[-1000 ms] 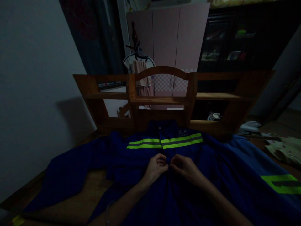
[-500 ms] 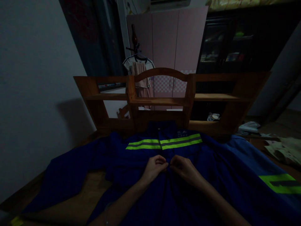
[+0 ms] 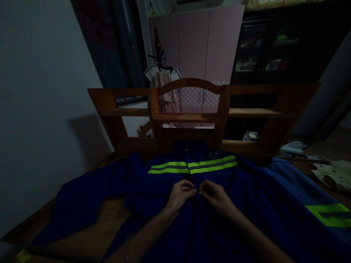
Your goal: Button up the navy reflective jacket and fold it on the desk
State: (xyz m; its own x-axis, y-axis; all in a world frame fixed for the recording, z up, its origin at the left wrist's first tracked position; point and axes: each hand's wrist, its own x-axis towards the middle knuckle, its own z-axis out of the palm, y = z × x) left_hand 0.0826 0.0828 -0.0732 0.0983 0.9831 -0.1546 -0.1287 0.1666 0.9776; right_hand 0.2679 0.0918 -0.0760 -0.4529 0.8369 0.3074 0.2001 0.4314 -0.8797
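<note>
A dark blue work jacket [image 3: 164, 186] with yellow-green reflective bands lies spread out, its collar toward the wooden shelf. My left hand [image 3: 181, 195] pinches the cloth at the front opening, just below the chest band. Close by on the other side of the opening, my right hand [image 3: 215, 195] also has thumb and fingers closed on the jacket's front edge. The fingertips of both hands nearly meet. Whether a button or a fastener sits between them is too dark to tell.
Behind the jacket stands a wooden shelf unit [image 3: 189, 117] on the wooden tabletop [image 3: 109, 223]. Lighter blue cloth [image 3: 290, 179] with a reflective band lies at the right, near pale crumpled cloth [image 3: 334, 173]. A white wall [image 3: 49, 109] rises on the left.
Both hands stay at the same place on the jacket front, with barely any finger motion. The whole view has shifted very slightly.
</note>
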